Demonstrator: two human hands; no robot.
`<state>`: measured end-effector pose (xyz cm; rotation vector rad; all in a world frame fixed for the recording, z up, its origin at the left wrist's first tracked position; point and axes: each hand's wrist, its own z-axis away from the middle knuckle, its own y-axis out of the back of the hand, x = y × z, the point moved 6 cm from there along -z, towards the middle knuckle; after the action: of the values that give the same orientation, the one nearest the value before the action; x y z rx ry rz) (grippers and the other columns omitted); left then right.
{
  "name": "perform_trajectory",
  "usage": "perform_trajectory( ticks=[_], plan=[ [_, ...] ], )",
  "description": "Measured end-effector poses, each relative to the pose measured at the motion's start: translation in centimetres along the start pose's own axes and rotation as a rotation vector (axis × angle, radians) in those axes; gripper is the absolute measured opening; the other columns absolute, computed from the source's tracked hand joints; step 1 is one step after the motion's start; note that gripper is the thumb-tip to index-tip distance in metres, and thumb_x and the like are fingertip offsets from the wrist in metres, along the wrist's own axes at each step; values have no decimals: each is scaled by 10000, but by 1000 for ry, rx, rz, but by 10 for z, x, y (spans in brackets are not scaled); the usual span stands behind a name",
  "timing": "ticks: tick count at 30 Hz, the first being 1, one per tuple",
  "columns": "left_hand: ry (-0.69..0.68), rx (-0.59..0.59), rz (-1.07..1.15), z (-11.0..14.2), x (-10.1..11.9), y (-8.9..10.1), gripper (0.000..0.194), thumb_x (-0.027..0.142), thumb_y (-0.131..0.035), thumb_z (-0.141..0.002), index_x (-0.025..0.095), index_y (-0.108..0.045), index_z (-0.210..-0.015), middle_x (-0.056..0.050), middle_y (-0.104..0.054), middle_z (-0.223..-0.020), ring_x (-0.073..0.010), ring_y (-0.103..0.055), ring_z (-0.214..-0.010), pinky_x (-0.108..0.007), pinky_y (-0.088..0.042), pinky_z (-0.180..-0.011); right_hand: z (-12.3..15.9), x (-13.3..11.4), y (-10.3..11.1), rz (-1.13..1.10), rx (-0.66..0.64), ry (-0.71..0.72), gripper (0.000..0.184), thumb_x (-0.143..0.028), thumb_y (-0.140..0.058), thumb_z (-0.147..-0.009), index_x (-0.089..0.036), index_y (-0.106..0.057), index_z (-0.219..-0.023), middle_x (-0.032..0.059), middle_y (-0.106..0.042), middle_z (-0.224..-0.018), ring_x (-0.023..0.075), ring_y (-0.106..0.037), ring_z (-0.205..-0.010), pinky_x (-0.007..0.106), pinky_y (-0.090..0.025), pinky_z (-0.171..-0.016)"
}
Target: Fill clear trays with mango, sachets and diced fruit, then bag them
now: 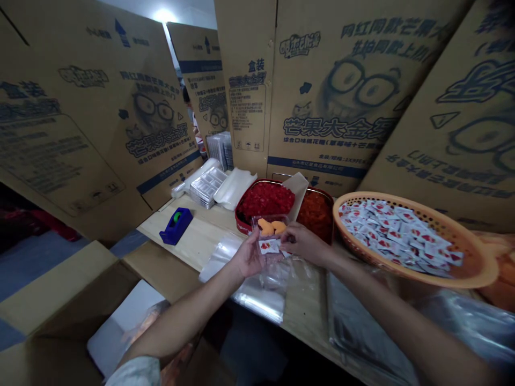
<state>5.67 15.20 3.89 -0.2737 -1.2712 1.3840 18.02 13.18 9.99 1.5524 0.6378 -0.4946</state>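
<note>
One clear tray (285, 219) is held up in the head view, over the table (205, 228) between its near edge and the red container (241, 225). The left hand (251, 256) is half curled round its left and near side, likely to keep it level, since two orange pieces (278, 227) and a white packet (269, 246) sit loose inside. The right hand (295, 241) has its fingers bunched at the tray's right side by the packet; whether they pinch it or only touch it, I cannot tell.

Clear plastic sheets (263, 306) lie beneath the hands and overhang the near edge. Along the far edge stand the red container of red pieces and, toward the right, an orange basket (480, 268) heaped with similar packets (396, 233), both presumably placed for easy reach. Stacked trays (206, 187) sit toward the far left corner, and a blue tape dispenser (182, 230) rests near the left edge, perhaps set aside to leave the middle free.
</note>
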Motion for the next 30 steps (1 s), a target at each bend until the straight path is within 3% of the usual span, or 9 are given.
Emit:
perform_trajectory(
  ticks=[6,10,16,18,20,23,25,27,30],
  plan=[
    [-20,8,41,-4,-2,-1,541,515,-358,-879,49,-607,-995,-154,-686,-847,-223,-656,-744,-336,-512,-691,9,3,3,118,31,-131,310,-174,-716,-628,-180,-630,-926,35,-534,-865,191,-504,-850,278,-376,-698],
    [-33,11,88,-9,-4,-2,499,516,-396,-867,84,-613,-991,-127,-688,-829,-217,-657,-744,-334,-509,-698,15,4,-4,36,46,-82,407,-173,-730,-621,-196,-615,-1011,44,-517,-934,187,-504,-905,275,-397,-728],
    [-37,33,66,-12,-6,1,493,499,-426,-861,61,-627,-963,-142,-678,-823,-213,-647,-717,-327,-506,-665,24,-11,-4,-24,118,58,261,-124,-636,-663,-187,-611,-915,45,-512,-922,175,-513,-876,278,-419,-734],
    [-29,33,62,-10,-4,2,515,502,-429,-859,52,-615,-1026,-152,-678,-875,-222,-650,-774,-333,-512,-697,27,-7,17,-5,190,65,211,-102,-586,-664,-182,-612,-857,46,-516,-882,174,-514,-845,273,-423,-717],
    [-17,34,46,-5,-1,4,545,508,-439,-853,44,-590,-1095,-158,-674,-924,-235,-648,-828,-339,-517,-720,31,9,53,102,323,25,208,-69,-531,-654,-179,-611,-812,49,-522,-827,184,-509,-826,285,-415,-723],
    [-13,41,30,3,7,8,565,511,-459,-844,46,-563,-1149,-163,-664,-988,-248,-640,-895,-343,-522,-752,39,50,110,377,495,-184,182,-70,-524,-648,-148,-607,-790,104,-542,-824,252,-496,-889,358,-394,-772],
    [-27,45,41,8,13,11,555,504,-458,-848,57,-555,-1162,-161,-652,-1039,-246,-631,-939,-342,-522,-776,44,76,132,483,574,-370,155,-122,-545,-674,-121,-611,-815,178,-544,-921,314,-482,-949,417,-387,-770],
    [-47,50,54,11,18,16,538,493,-449,-856,65,-551,-1166,-155,-648,-1055,-241,-628,-948,-347,-524,-785,38,87,130,478,571,-354,154,-144,-531,-702,-121,-610,-833,199,-546,-986,316,-484,-979,425,-391,-782],
    [-81,71,64,12,23,23,491,469,-443,-867,90,-559,-1156,-133,-661,-1013,-228,-642,-900,-355,-530,-774,13,93,82,333,318,-176,131,-117,-537,-682,-176,-603,-777,97,-611,-857,210,-562,-817,327,-436,-719]
  ],
)
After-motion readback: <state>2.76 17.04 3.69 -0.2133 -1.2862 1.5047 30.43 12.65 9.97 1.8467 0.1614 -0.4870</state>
